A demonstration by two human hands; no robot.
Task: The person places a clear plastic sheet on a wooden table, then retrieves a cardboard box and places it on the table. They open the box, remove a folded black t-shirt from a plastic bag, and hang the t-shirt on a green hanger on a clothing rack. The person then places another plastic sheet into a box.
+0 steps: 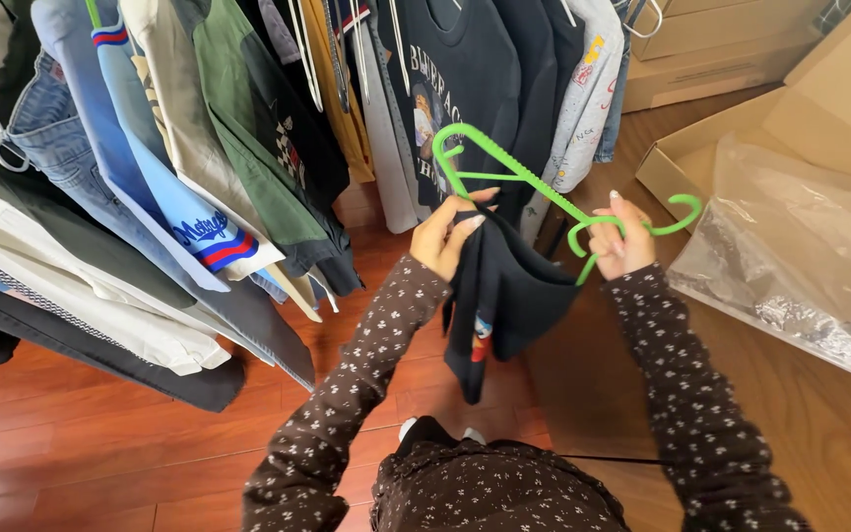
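Observation:
A bright green plastic hanger (514, 177) is held out in front of me, its hook to the right. My right hand (619, 236) grips the hanger near the hook. A dark navy garment (504, 291) droops from the hanger's lower part, a small red and blue patch showing near its bottom. My left hand (448, 234) pinches the top edge of that garment against the hanger. Both my sleeves are dark with a small white floral print.
A packed row of hung clothes (199, 167) fills the left and top, including jeans, a green shirt and dark sweatshirts. An open cardboard box (819, 118) with a clear plastic bag (800, 256) sits at the right. The floor is reddish wood (100, 443).

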